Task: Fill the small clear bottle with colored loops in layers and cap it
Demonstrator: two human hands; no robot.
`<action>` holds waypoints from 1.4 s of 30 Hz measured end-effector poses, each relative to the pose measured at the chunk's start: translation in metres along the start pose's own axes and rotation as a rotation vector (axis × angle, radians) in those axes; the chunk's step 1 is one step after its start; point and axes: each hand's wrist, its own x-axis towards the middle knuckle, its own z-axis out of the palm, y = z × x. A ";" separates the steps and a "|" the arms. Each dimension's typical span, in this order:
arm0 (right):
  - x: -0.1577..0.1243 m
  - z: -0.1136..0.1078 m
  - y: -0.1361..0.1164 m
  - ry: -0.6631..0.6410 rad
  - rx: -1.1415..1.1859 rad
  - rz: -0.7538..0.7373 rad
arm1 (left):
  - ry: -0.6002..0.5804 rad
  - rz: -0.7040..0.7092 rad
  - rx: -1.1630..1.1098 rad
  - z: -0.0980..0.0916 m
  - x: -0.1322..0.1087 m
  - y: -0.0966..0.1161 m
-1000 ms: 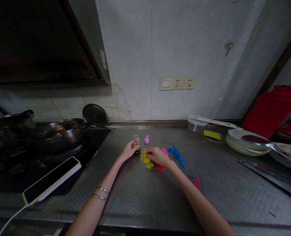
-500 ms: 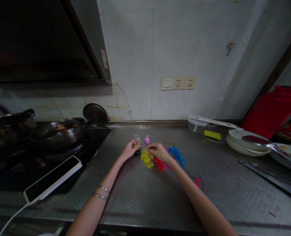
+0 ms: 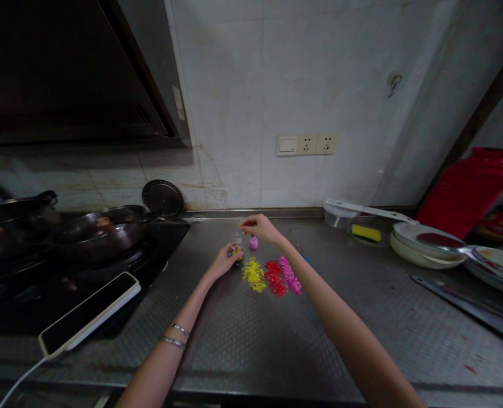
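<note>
My left hand is wrapped round a small clear jar that stands on the steel counter, with yellow and dark bits inside. Just above the jar's mouth, my right hand pinches a tiny yellow piece between thumb and fingertips. Behind the hands sits a small pink object. Nearer to me lie loose piles of small pieces: a yellow pile, a red pile and a pink pile. A blue pile is mostly hidden by my right forearm.
On the left, a pan stands on the black stove, and a white-edged phone with a cable lies at its edge. To the right are a yellow sponge, stacked bowls, a long dark utensil and a red thermos.
My right hand has moved from the yellow pile up and left to above the jar, with a yellow piece in its fingertips. The left hand stays on the jar.
</note>
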 end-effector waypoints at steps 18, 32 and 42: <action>0.021 0.008 -0.014 -0.268 -0.506 -0.160 | 0.021 0.003 0.019 0.002 0.002 -0.004; 0.009 -0.004 -0.009 -0.105 -0.351 -0.078 | 0.039 -0.034 -0.021 0.002 0.001 0.000; -0.052 0.012 0.035 -0.302 -0.538 0.247 | 0.006 0.003 0.003 0.000 0.002 -0.002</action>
